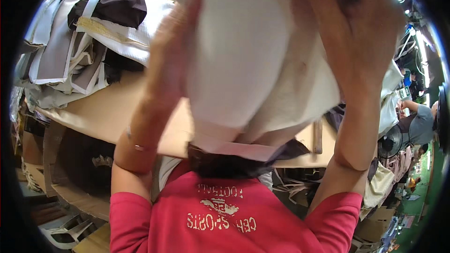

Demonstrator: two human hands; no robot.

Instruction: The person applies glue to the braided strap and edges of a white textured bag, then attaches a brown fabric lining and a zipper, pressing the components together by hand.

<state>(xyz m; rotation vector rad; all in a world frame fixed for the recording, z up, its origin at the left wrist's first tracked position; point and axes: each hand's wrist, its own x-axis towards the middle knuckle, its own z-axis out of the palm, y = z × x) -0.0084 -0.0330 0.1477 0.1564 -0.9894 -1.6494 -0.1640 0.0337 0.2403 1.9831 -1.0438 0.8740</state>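
Observation:
Close in front of me I hold up a large white cloth piece (pixel 239 51), blurred by motion. Pale pink trim and dark fabric show along its bottom edge, which hangs near my red shirt. My left hand (pixel 180 33) grips its left side, with the thumb lying on the cloth. On the opposite side, my right hand (pixel 358 23) grasps the upper part, next to a dark patch. Some of the fingers are hidden or smeared. Whether the cloth is a sewn bag or a loose panel I cannot tell.
On the tan tabletop (pixel 117 105), a heap of grey and white fabric pieces (pixel 70 56) with straps and a dark bundle (pixel 115 7) lies at the left. A cardboard box (pixel 65 178) stands below. At far right are a fan (pixel 391 143) and another person (pixel 417 122).

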